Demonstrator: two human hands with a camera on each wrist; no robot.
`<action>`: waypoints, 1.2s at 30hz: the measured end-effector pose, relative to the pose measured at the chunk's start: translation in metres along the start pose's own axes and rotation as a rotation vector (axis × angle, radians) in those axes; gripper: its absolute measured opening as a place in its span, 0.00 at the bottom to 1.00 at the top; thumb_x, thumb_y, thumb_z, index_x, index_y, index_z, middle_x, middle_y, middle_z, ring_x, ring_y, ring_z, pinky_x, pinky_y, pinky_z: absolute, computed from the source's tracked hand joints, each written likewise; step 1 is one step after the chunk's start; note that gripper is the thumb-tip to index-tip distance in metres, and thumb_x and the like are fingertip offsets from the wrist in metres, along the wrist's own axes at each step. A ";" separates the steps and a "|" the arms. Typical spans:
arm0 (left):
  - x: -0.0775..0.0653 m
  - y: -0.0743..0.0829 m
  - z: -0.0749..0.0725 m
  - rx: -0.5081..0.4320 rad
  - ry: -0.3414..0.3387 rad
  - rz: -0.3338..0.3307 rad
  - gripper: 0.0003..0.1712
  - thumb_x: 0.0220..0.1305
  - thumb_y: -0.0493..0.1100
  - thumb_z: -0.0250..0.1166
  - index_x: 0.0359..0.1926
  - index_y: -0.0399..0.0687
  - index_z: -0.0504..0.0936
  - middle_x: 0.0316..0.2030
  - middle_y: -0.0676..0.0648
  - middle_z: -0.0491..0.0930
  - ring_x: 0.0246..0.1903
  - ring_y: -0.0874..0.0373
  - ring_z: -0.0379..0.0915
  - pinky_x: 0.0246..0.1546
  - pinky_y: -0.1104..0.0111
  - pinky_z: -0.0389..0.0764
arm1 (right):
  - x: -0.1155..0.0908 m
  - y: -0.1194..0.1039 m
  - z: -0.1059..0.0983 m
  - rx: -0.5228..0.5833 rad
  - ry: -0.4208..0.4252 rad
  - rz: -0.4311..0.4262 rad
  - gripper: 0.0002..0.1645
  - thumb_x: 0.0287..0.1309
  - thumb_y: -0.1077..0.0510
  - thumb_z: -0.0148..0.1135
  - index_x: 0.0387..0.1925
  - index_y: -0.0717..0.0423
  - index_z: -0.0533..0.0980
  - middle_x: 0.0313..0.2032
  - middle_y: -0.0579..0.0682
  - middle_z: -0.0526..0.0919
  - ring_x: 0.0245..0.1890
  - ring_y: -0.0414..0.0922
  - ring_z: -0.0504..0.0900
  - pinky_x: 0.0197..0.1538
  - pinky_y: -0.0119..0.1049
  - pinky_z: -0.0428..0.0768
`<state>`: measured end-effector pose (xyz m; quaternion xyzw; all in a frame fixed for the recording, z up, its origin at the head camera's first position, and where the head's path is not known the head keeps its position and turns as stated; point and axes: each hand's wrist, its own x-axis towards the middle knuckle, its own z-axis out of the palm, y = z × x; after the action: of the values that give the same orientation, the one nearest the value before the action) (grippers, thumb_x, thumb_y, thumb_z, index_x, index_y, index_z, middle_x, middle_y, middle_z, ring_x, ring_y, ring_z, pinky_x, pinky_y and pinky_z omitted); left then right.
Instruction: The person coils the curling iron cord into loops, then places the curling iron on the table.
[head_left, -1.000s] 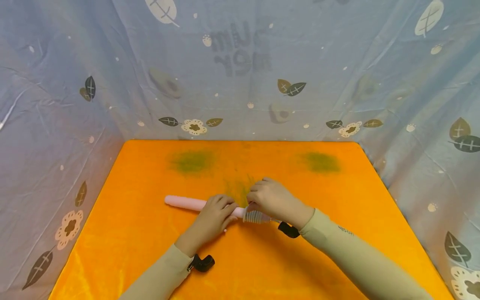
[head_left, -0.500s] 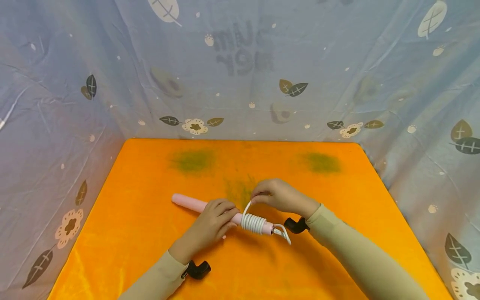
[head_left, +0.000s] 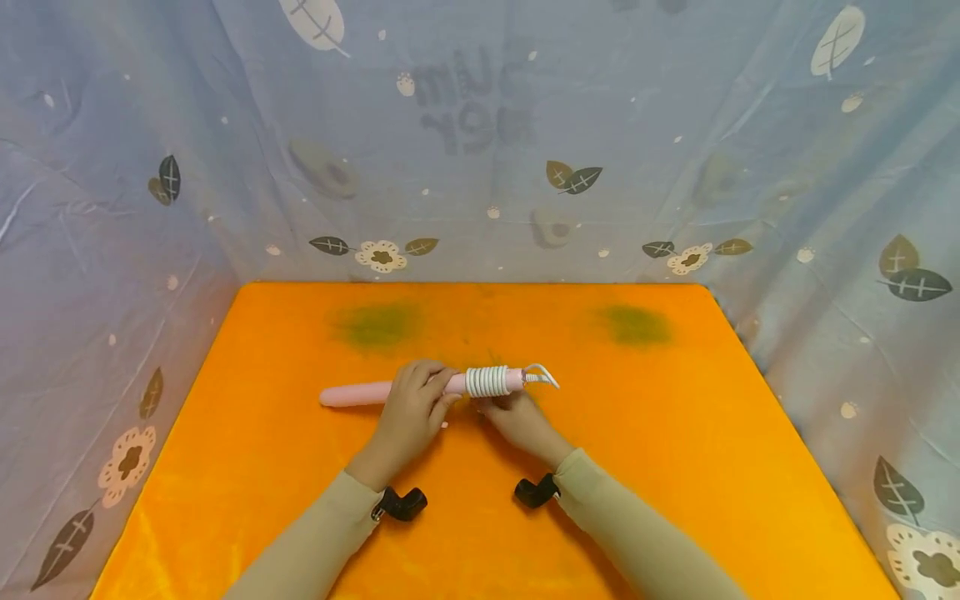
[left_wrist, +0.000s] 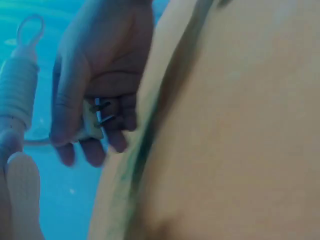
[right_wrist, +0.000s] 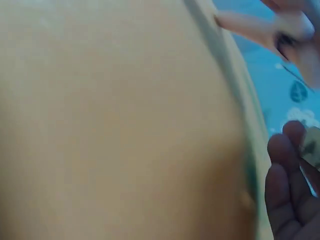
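Observation:
My left hand point(head_left: 408, 410) grips a pink curling iron point(head_left: 356, 394) around its middle, above the table. A white cord point(head_left: 486, 382) is wound in several turns round its right end, and a short loop of cord sticks out past that end. My right hand point(head_left: 525, 429) is just below the wound part. In the left wrist view, the fingers of that hand hold a pale plug point(left_wrist: 91, 120) with two prongs, and a length of cord runs from it to the coil. The plug point(right_wrist: 312, 147) is partly cut off in the right wrist view.
An orange cloth covers the table point(head_left: 660, 400), with dark greenish patches on it. Pale blue printed curtains point(head_left: 487, 167) stand along the back and both sides. Black camera mounts point(head_left: 536, 492) sit at both wrists.
The right hand has moved from above the curling iron's coil to below it, nearer me. The curling iron's right end has swung up and away, so it tilts the other way.

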<state>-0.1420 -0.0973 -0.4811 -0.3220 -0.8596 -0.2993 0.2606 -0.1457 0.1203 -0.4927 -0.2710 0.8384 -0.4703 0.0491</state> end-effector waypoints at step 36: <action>0.026 -0.036 0.036 0.149 -0.385 -0.242 0.22 0.67 0.52 0.63 0.56 0.47 0.80 0.51 0.46 0.78 0.54 0.46 0.67 0.54 0.51 0.64 | 0.008 0.010 0.007 0.031 0.187 0.383 0.11 0.61 0.51 0.66 0.37 0.54 0.78 0.27 0.46 0.77 0.26 0.42 0.74 0.33 0.34 0.73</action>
<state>-0.1936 -0.0844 -0.5017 -0.2476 -0.9454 -0.1971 0.0773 -0.1545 0.1150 -0.5037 -0.0609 0.8683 -0.4882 0.0637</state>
